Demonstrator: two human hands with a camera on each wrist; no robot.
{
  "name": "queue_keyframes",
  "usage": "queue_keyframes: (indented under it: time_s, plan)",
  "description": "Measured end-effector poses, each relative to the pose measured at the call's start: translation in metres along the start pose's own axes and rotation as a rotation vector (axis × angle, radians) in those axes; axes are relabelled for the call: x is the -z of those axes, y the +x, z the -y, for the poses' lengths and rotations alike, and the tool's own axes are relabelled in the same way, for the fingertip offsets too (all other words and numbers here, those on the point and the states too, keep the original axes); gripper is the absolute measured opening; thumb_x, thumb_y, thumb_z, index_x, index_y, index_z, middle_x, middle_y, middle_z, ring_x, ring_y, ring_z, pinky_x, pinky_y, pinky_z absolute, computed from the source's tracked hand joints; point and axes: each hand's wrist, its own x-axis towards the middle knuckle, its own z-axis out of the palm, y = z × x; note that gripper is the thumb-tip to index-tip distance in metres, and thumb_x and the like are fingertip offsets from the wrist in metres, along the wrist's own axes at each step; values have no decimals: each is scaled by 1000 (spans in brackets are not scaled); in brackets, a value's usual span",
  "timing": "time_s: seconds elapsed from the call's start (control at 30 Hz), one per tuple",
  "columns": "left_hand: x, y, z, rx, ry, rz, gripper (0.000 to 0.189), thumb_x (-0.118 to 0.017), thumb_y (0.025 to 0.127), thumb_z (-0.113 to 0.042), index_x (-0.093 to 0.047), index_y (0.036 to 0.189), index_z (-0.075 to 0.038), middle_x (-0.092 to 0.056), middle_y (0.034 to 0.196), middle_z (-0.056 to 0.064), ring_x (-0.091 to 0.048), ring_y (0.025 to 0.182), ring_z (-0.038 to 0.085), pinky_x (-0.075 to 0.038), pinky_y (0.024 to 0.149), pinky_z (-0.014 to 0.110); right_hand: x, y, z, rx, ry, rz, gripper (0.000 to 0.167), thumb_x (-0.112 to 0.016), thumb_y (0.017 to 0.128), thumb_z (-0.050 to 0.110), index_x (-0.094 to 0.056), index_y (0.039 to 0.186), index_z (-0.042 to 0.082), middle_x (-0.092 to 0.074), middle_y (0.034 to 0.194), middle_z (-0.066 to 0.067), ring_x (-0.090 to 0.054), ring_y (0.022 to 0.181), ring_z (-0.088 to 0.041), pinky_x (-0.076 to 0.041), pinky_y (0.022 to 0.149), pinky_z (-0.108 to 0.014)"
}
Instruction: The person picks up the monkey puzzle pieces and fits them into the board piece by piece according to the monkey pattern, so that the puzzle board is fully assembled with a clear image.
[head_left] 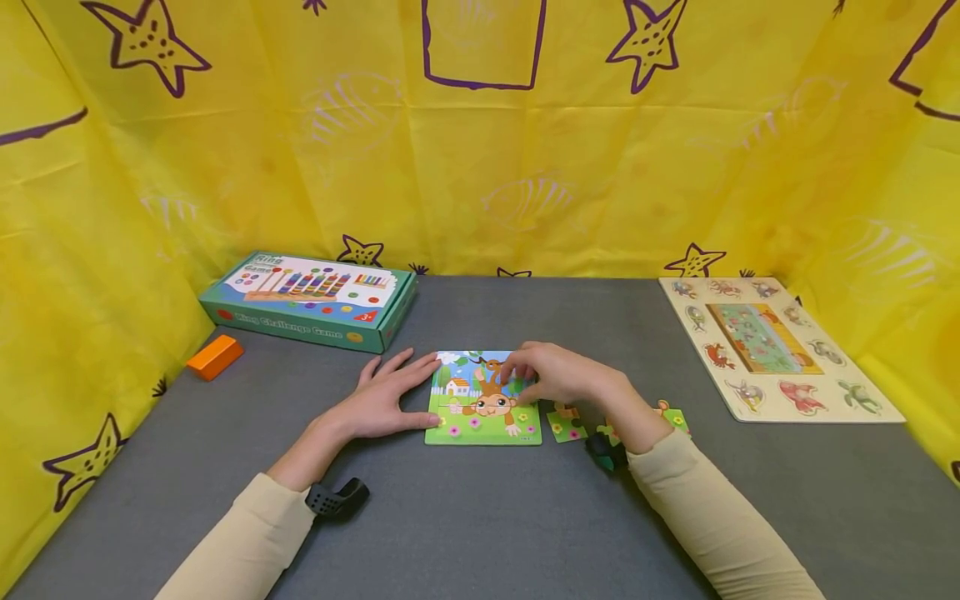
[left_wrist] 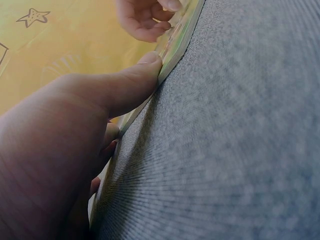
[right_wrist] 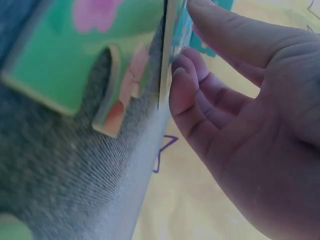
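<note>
A square monkey jigsaw puzzle (head_left: 472,432) lies on the grey table in front of the person. My left hand (head_left: 378,404) spreads along its left side, the thumb resting at the edge and straight fingers reaching the upper left corner. Over the upper right part bends my right hand (head_left: 558,372), thumb and fingers pinching a teal puzzle piece (right_wrist: 204,47) that is mostly hidden behind them. Just right of the puzzle lies a loose green piece (head_left: 566,427) with a pink flower. Another loose piece (head_left: 676,419) shows beyond the right wrist, which partly covers the pieces there.
A green Ring Challenge Game box (head_left: 300,327) stands at the back left, with an orange block (head_left: 216,358) in front of it. On the right lies a wooden sea-animal board (head_left: 757,392). A yellow patterned cloth (head_left: 480,158) hangs behind the table.
</note>
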Motion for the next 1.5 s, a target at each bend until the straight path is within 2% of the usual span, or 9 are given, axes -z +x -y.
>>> queue_keyframes:
  time_s: [0.23,0.53,0.9,1.23,1.5]
  plan:
    - [2,0,-2,-1,-1,0,91,-69,88,-61,-34,160,-17,-28,165,1,-11,152,36,2,111,68,12,-5,-1,26,27,-54,31,-80,88,9,-69,118,6,-62,107,-8,-59,96,-23,-50,86,-37]
    - [2,0,-1,-6,0,-3,91,-69,88,-60,-34,160,-17,-28,165,2,-11,152,37,1,110,68,25,-10,-3,1,46,-87,33,-79,89,11,-69,120,4,-63,104,-10,-58,94,-24,-50,85,-38]
    - [1,0,-1,-16,-7,-8,91,-69,88,-61,-34,160,-17,-28,165,2,-12,152,37,1,110,69,38,-28,-10,2,82,-107,38,-79,90,12,-66,124,3,-65,105,-11,-58,93,-22,-50,84,-41]
    - [1,0,-1,-19,-2,-9,90,-69,88,-60,-34,160,-16,-29,164,2,-12,152,37,1,110,69,34,-45,-29,-31,82,-88,40,-79,89,13,-64,124,2,-64,102,-8,-60,92,-19,-50,83,-40]
    - [1,-1,0,-14,-9,-1,90,-69,88,-60,-34,160,-16,-29,164,2,-12,152,37,1,110,69,22,-55,-35,-66,94,-43,39,-81,88,17,-65,120,3,-62,97,-3,-57,88,-18,-49,80,-37]
